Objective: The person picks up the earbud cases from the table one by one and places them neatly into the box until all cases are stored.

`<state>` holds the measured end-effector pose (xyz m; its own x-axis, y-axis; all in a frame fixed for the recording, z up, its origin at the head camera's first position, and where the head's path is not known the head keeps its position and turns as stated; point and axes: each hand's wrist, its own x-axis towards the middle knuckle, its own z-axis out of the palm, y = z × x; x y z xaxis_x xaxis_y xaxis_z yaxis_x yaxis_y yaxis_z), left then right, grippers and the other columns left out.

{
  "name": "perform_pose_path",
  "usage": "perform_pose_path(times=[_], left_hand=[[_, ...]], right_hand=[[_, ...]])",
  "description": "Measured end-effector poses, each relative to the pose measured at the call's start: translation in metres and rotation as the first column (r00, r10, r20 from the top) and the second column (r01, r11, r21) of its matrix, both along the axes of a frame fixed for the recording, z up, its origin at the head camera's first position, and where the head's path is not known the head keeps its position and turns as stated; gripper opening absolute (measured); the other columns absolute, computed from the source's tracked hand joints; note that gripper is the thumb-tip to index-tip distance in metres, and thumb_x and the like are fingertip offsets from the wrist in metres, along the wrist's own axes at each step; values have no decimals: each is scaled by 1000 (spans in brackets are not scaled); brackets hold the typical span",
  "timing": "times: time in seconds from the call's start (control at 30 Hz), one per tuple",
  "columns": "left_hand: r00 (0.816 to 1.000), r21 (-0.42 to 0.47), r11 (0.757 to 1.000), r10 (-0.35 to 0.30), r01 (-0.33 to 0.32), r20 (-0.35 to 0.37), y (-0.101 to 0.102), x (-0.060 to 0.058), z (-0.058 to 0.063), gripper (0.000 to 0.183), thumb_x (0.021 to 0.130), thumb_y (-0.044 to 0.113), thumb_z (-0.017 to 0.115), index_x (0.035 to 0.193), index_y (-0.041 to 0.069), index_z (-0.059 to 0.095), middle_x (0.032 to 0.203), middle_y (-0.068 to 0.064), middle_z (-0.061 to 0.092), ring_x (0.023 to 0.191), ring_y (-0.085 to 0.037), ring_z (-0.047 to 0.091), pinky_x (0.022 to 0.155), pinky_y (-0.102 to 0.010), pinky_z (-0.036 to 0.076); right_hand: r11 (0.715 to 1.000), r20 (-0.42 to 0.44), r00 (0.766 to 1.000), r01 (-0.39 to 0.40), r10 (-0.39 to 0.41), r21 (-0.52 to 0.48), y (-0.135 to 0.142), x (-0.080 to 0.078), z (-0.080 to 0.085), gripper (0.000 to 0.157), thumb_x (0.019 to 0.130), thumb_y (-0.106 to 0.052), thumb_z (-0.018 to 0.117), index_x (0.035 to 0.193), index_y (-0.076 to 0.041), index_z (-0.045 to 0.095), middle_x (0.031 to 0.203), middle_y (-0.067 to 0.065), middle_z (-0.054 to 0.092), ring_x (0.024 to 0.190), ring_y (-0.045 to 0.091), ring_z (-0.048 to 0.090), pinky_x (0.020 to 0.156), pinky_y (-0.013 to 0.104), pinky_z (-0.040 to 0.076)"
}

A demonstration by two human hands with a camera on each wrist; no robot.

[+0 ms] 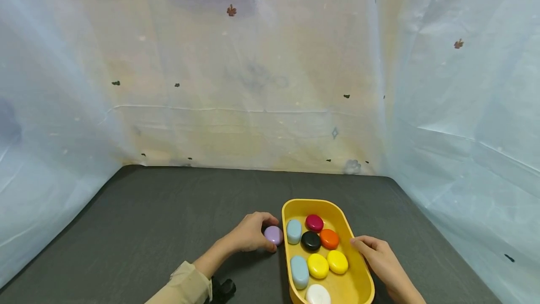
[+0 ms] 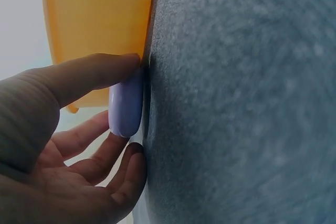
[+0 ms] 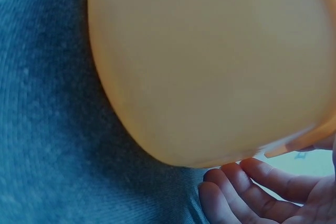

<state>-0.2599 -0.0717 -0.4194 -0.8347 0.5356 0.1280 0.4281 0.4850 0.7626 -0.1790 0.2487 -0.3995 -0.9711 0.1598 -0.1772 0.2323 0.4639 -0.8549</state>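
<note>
At the left side of the yellow tray [image 1: 352,290], my left hand [image 1: 253,232] pinches a smooth lilac disc [image 1: 273,235] between thumb and fingers. The left wrist view has the lilac disc [image 2: 126,109] standing on edge in that sideways picture, low against the dark cloth, with the thumb along one side. My right hand [image 1: 381,259] holds the tray's right rim. Its fingers [image 3: 252,192] lie against the outer wall below the lip; the thumb is mostly hidden in the right wrist view.
Inside the tray lie two light blue pieces [image 1: 299,272], a crimson piece [image 1: 314,223], a black one [image 1: 311,241], an orange one [image 1: 329,239], two yellow ones [image 1: 318,266] and a white one [image 1: 318,294]. Dark cloth [image 1: 190,205] covers the table; pale sheeting [image 1: 253,130] encloses it.
</note>
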Motion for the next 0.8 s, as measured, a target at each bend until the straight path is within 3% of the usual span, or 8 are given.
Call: perform_pose_path(times=[0.4,0.8], left_hand=[[998,59,997,48,-46,-31,-8,-1,12,54,70,13,88,117,-1,65,106,-4,65,93,-20,59,80,-37,51],[988,125,985,131,-120,-82,-7,2,27,53,74,16,87,119,1,64,108,-3,65,97,-19,61,84,-38,54]], right_hand=[[1000,-10,1000,0,0,3,0,0,0,37,100,-30,56,113,3,69,86,7,66,73,22,58,64,32,53],[1000,-14,1000,-3,3,4,0,1,1,36,100,-29,56,112,3,69,87,7,66,74,22,58,65,32,53]])
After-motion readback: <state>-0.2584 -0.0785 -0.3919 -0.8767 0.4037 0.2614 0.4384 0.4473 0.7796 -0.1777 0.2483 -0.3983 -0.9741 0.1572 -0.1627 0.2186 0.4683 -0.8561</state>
